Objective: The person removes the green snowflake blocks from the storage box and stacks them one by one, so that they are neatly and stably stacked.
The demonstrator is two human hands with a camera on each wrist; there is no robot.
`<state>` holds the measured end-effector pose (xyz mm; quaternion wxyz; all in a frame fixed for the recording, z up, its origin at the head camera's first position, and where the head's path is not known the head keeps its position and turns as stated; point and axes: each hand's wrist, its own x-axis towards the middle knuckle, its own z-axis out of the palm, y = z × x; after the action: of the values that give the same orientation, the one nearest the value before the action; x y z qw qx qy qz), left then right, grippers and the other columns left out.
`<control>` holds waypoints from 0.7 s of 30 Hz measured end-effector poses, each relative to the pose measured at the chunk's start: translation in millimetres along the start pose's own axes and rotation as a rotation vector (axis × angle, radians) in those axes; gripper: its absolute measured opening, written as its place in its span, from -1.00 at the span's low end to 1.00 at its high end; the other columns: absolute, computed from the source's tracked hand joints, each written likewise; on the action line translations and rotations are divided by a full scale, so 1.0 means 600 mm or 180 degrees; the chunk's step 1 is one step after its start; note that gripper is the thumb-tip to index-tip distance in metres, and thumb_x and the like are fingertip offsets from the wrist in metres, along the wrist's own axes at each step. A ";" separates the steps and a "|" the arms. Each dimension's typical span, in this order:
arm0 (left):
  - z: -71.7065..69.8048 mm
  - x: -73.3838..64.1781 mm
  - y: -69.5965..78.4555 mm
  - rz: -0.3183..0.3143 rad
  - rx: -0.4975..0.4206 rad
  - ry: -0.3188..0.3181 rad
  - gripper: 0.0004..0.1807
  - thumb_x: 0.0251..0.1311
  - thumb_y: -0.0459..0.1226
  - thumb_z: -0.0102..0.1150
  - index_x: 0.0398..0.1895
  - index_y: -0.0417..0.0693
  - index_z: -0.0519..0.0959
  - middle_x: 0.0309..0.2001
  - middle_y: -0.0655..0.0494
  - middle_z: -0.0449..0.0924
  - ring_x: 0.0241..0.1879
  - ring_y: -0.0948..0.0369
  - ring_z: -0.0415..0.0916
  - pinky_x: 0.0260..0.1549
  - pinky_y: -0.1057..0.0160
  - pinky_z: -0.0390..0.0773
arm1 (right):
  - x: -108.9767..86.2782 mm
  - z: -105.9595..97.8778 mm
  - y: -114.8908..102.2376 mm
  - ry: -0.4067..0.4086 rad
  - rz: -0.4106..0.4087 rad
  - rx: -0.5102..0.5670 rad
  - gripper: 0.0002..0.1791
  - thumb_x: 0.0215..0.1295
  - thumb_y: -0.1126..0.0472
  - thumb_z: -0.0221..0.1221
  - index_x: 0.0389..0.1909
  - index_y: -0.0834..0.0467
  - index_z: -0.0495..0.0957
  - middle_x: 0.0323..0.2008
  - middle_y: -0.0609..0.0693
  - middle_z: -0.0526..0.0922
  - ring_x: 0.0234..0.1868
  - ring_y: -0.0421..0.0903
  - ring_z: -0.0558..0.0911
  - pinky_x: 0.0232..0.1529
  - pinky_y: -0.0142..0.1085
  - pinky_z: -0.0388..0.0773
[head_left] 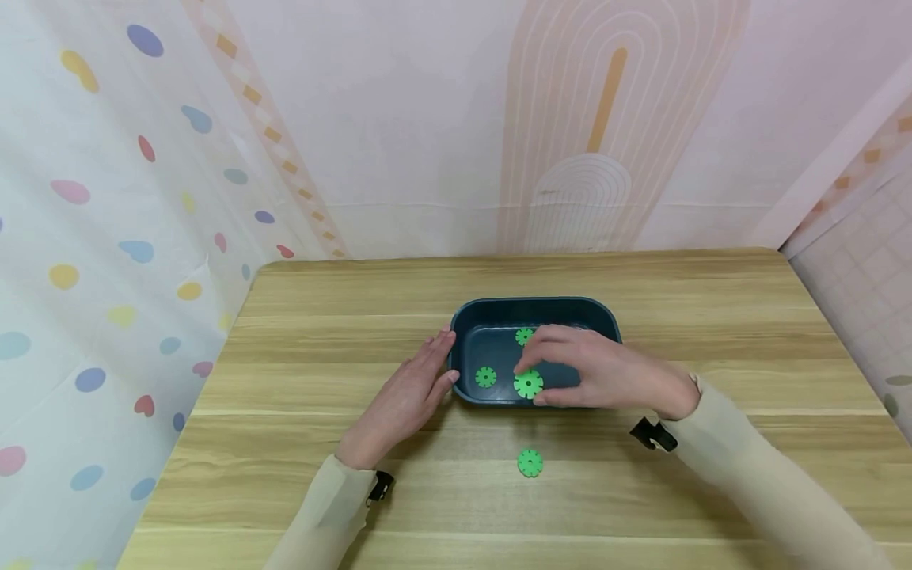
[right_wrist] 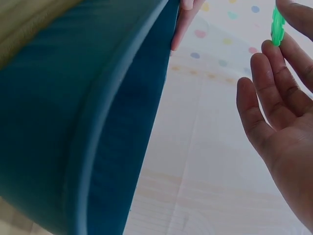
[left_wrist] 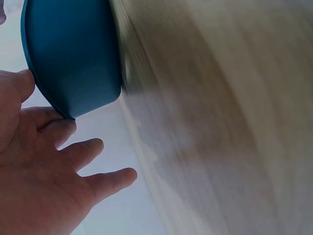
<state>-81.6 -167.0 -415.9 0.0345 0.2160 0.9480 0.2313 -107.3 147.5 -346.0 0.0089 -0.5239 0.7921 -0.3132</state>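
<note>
A dark teal plastic bin (head_left: 492,398) stands on the wooden table with two green notched discs on its floor, one toward the left (head_left: 486,378) and one toward the back (head_left: 524,336). Above the bin, my right hand (head_left: 594,368) pinches another green notched disc (head_left: 529,385) between thumb and fingertips; the right wrist view shows this disc (right_wrist: 278,27) edge-on. My left hand (head_left: 409,396) touches the bin's left end with thumb and fingertips, the other fingers spread, as the left wrist view shows. My right hand hides part of the bin's interior.
One more green notched disc (head_left: 530,463) lies on the table (head_left: 285,443) in front of the bin. A patterned cloth (head_left: 399,142) hangs behind the table and along its left side. Black straps sit at both wrists.
</note>
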 end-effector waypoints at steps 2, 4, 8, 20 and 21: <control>0.000 0.000 0.000 0.0002 -0.0003 -0.0003 -0.32 0.66 -0.01 -0.15 0.67 -0.11 0.06 0.65 -0.01 0.00 0.59 -0.07 0.03 0.37 -0.32 0.27 | -0.003 0.003 -0.003 0.0031 0.0001 0.0005 -0.63 0.25 0.12 0.49 0.05 0.01 0.68 0.02 -0.16 0.62 0.11 -0.15 0.59 0.13 -0.16 0.61; -0.001 0.000 0.000 0.0009 -0.0005 -0.0007 -0.32 0.66 -0.02 -0.15 0.66 -0.12 0.06 0.65 -0.02 0.00 0.59 -0.08 0.03 0.37 -0.33 0.27 | -0.008 0.006 -0.005 0.0060 0.0015 0.0009 -0.63 0.25 0.11 0.49 0.05 0.01 0.68 0.02 -0.16 0.63 0.11 -0.14 0.59 0.13 -0.15 0.61; -0.002 -0.001 0.001 -0.0004 -0.0010 -0.0021 -0.32 0.66 -0.02 -0.15 0.66 -0.12 0.06 0.65 -0.02 0.00 0.59 -0.06 0.02 0.37 -0.33 0.26 | -0.019 0.013 -0.012 0.0107 0.0098 0.0027 -0.63 0.25 0.11 0.49 0.05 -0.01 0.68 0.03 -0.18 0.62 0.10 -0.18 0.58 0.12 -0.19 0.62; -0.003 -0.001 0.000 0.0000 -0.0027 -0.0016 -0.32 0.66 0.00 -0.17 0.67 -0.10 0.05 0.65 0.02 -0.03 0.59 -0.08 0.03 0.39 -0.32 0.24 | -0.046 0.039 -0.021 0.0037 0.0287 0.0011 -0.61 0.25 0.19 0.48 0.10 0.02 0.67 0.08 -0.13 0.61 0.06 -0.17 0.58 0.06 -0.24 0.65; -0.003 -0.001 0.000 0.0009 -0.0029 -0.0010 -0.32 0.66 0.00 -0.17 0.67 -0.10 0.05 0.65 0.02 -0.03 0.59 -0.08 0.03 0.39 -0.32 0.24 | -0.048 0.041 -0.022 0.0032 0.0286 0.0005 -0.61 0.25 0.18 0.48 0.09 0.01 0.67 0.07 -0.13 0.61 0.06 -0.17 0.57 0.06 -0.24 0.65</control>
<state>-81.5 -168.2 -414.3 0.0367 0.2175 0.9465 0.2354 -75.3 156.3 -368.1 0.0194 -0.4861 0.8146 -0.3157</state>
